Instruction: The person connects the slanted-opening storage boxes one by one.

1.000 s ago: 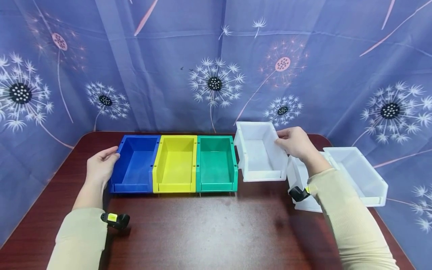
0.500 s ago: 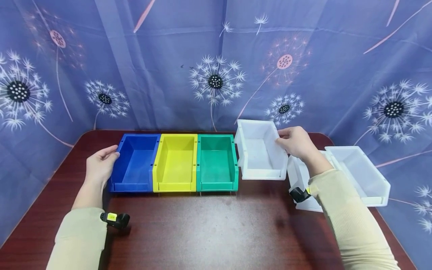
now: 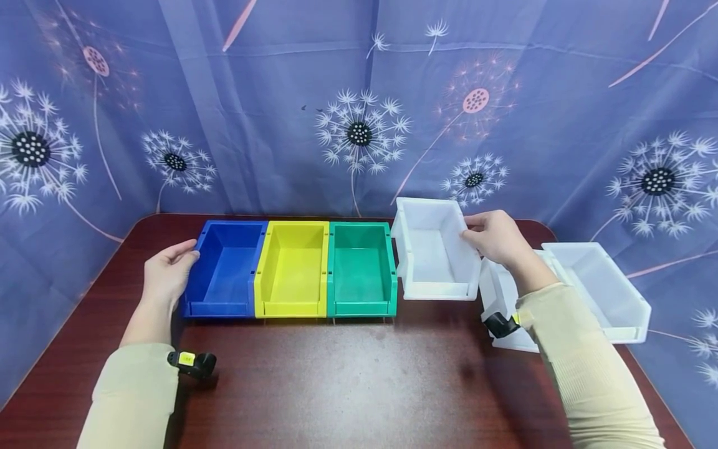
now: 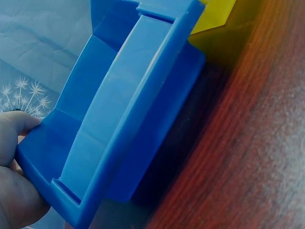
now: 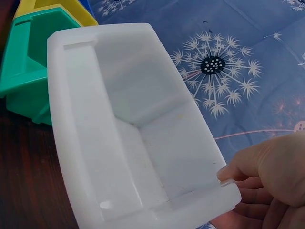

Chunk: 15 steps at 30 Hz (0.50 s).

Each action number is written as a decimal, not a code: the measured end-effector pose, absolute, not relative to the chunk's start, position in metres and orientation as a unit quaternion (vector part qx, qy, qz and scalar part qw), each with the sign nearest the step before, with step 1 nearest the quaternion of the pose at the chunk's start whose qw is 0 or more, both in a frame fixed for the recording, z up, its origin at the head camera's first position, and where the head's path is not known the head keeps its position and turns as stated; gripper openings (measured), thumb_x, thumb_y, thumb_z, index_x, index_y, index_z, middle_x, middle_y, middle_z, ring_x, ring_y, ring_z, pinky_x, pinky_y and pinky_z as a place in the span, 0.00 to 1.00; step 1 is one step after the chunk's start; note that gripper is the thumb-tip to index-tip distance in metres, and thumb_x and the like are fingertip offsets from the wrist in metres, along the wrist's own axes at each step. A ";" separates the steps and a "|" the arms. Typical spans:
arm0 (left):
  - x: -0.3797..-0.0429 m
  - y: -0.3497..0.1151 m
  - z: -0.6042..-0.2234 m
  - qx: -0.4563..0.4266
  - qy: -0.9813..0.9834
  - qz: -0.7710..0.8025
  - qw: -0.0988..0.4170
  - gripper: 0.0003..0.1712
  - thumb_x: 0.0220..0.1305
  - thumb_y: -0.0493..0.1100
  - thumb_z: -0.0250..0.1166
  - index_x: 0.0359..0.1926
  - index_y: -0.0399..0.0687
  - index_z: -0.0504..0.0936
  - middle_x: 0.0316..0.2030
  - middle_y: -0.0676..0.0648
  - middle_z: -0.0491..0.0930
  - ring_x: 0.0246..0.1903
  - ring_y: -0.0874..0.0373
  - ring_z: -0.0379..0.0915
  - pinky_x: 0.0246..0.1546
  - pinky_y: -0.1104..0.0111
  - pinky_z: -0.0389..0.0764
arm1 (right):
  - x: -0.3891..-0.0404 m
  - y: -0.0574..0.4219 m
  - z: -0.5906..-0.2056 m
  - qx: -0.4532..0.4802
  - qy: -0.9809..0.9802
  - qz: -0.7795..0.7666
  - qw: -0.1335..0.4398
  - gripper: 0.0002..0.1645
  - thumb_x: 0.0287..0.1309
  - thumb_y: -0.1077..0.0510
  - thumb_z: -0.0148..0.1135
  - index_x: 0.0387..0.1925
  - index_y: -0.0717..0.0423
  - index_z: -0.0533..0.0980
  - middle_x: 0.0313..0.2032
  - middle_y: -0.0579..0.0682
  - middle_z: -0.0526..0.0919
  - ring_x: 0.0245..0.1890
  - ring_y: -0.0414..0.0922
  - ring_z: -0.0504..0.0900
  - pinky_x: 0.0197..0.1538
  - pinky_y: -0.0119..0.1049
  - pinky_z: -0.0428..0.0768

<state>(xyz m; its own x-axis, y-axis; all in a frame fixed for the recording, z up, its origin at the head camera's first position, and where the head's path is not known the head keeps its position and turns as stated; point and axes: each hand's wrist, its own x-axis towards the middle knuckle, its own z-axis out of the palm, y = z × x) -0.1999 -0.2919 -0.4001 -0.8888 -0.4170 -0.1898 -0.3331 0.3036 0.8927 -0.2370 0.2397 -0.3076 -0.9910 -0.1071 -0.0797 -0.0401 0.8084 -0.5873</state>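
My left hand (image 3: 167,274) pinches the left wall of a blue storage bin (image 3: 227,268), thumb and fingers on its rim. A yellow bin (image 3: 291,268) and a green bin (image 3: 361,268) stand side by side to its right, making a row. Right of the green one, a white bin (image 3: 434,255) is tilted slightly, its back rim higher than the row. My right hand (image 3: 498,238) pinches that bin's right rim, the thumb inside and the fingers outside, as the right wrist view shows. A narrow gap shows between the front of the white bin and the green one.
Two more white bins stand on the right: one (image 3: 499,284) partly behind my right forearm, the other (image 3: 600,284) beyond it. All the bins in view look empty inside. The dark red-brown table (image 3: 336,380) backs onto a blue dandelion-print curtain (image 3: 269,112).
Both hands keep their grips and the bins keep their places in the row. The head view shifts only slightly.
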 end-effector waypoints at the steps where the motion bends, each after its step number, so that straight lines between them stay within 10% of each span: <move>1: -0.200 -0.292 -0.400 0.232 -0.807 -0.542 0.038 0.29 0.70 0.52 0.50 0.69 0.51 0.64 0.66 0.40 0.65 0.66 0.48 0.61 0.66 0.57 0.63 | -0.237 0.239 -0.307 -0.040 0.950 -0.306 0.055 0.26 0.61 0.59 0.55 0.59 0.67 0.71 0.44 0.66 0.83 0.24 0.41 0.77 0.27 0.33 0.76; 15: -0.201 -0.293 -0.401 0.244 -0.801 -0.546 0.039 0.28 0.70 0.52 0.50 0.68 0.53 0.65 0.66 0.41 0.66 0.66 0.49 0.61 0.66 0.57 0.64 | -0.239 0.239 -0.300 -0.054 0.954 -0.286 0.071 0.25 0.61 0.59 0.56 0.58 0.68 0.71 0.46 0.67 0.82 0.29 0.43 0.80 0.30 0.32 0.77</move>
<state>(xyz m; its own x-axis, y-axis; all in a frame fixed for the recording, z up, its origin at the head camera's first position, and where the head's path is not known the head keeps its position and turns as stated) -0.2013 -0.2927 -0.4005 -0.8781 -0.4328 -0.2038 -0.3479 0.2854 0.8930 -0.2392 0.2394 -0.3000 -0.9842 -0.1430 -0.1039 -0.0624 0.8310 -0.5528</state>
